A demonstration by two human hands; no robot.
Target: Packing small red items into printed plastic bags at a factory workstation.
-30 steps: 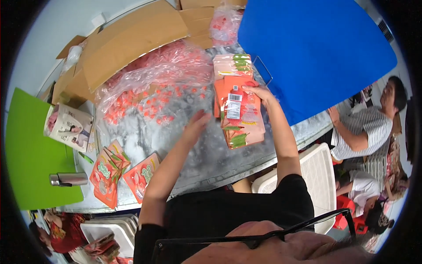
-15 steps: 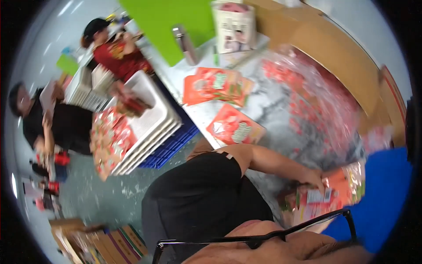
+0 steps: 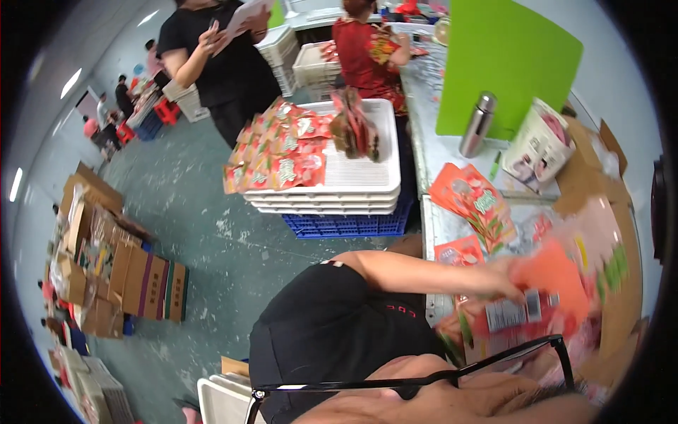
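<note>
From the black sleeve my left arm reaches across to the right. My left hand [image 3: 503, 277] is closed on the near edge of several flat pink-orange pouches [image 3: 554, 283], somewhat smeared by motion. One pouch shows its back with a white label. A pale pink pouch [image 3: 597, 233] with green leaf print sticks out beyond them. My right hand is not in view. Beside my left hand, on the marbled table [image 3: 441, 152], lie a fanned pile of orange pouches [image 3: 474, 201] and another orange pouch [image 3: 459, 251], partly hidden by my forearm.
Stacked white trays [image 3: 325, 201] on a blue crate [image 3: 346, 225] hold rows of pouches. A steel flask [image 3: 480, 124], a white bag [image 3: 540, 145] and a green board [image 3: 505, 71] stand on the table. Two people stand beyond the trays. Cardboard boxes [image 3: 131, 279] sit on the floor left.
My view has turned left, bringing the trays to the middle. The pouches under my left hand now look lifted and spread, with the hand gripping their edge.
</note>
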